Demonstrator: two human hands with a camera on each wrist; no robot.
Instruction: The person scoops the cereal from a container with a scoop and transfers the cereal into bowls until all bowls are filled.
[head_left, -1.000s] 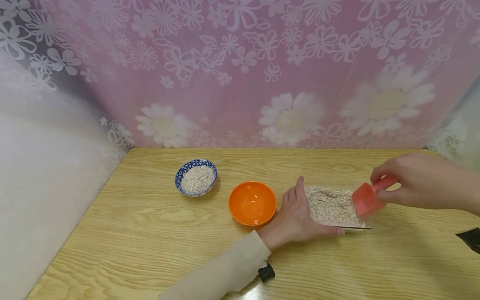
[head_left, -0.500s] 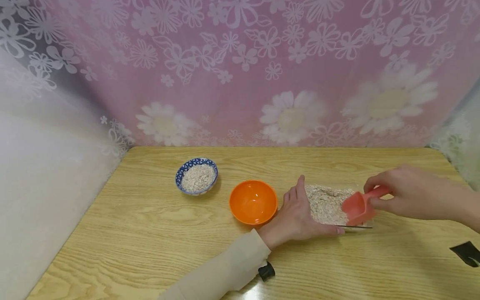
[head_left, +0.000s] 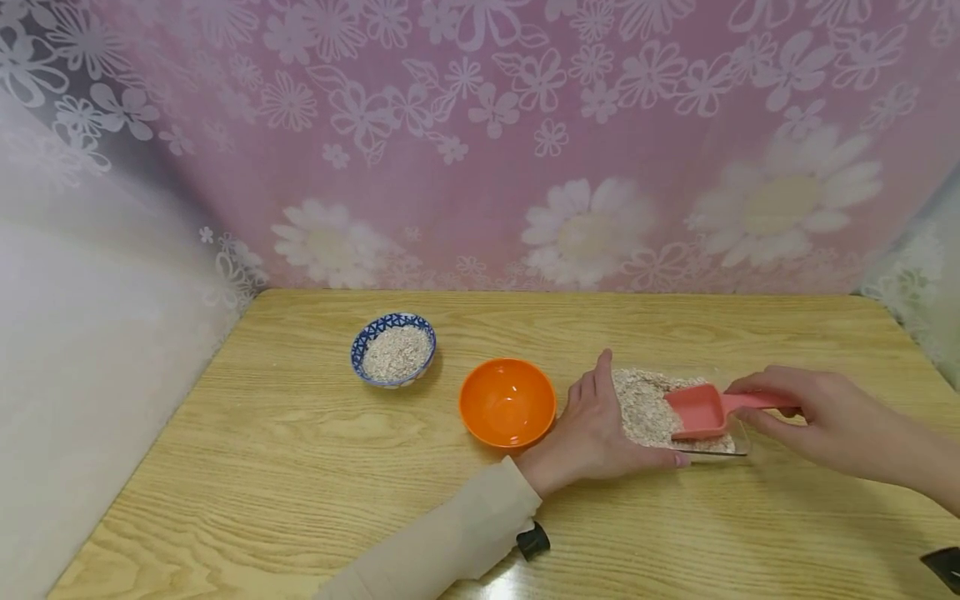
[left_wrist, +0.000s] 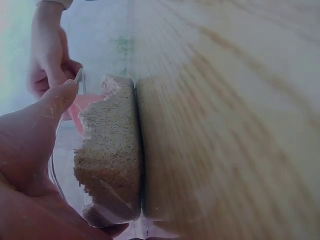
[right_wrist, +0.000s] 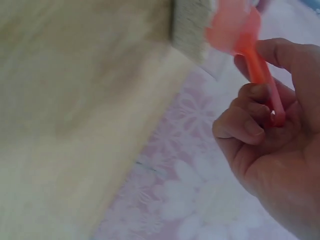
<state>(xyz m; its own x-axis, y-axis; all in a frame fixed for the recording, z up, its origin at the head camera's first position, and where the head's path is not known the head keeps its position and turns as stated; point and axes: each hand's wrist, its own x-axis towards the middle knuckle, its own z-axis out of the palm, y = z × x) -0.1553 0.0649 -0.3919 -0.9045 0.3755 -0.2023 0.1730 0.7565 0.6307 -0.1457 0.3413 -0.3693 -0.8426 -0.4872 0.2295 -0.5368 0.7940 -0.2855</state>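
A clear rectangular container (head_left: pixel 741 440) holding oat flakes (head_left: pixel 645 410) stands at the right of the table. My left hand (head_left: pixel 588 433) holds its left end, thumb along the near side and fingers toward the far side. My right hand (head_left: pixel 836 421) grips the handle of a pink scoop (head_left: pixel 701 410), whose front edge dips into the oats. In the left wrist view the oats (left_wrist: pixel 111 145) show through the clear wall, their top uneven. The right wrist view shows fingers curled round the scoop handle (right_wrist: pixel 257 67).
Just left of my left hand sits an orange bowl (head_left: pixel 507 407) with nothing visible inside. Farther back and left is a blue-and-white bowl (head_left: pixel 390 322) filled with oats. A flowered pink cloth (head_left: pixel 450 208) hangs behind the wooden table (head_left: pixel 300 467).
My right hand has lowered and tipped the scoop flatter, pushing it leftward into the oats. The left hand stays on the container.
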